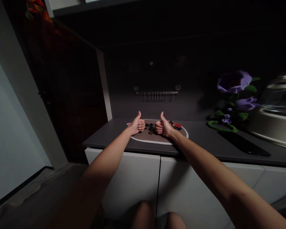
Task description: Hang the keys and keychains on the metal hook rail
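My left hand (pixel 137 124) is closed in a fist with the thumb pointing up, and nothing shows in it. My right hand (pixel 163 126) makes the same thumb-up fist, facing the left across a small gap. Both are above an oval brown mat (pixel 145 136) with a white rim, on a dark countertop. Between and behind the fists lies a cluster of keys (pixel 152 126), partly hidden by my right hand. A red tag or case (pixel 177 125) lies just right of my right hand. A pink loop (pixel 128 124) peeks out left of my left hand.
On the wall hangs a clear rail with several hooks (pixel 157 93). To the right are purple fabric flowers (pixel 235 82) with a green ring base (pixel 221 127), a black flat slab (pixel 245 144) and a large pale appliance (pixel 276 124). White cabinet doors (pixel 133 178) stand below the counter.
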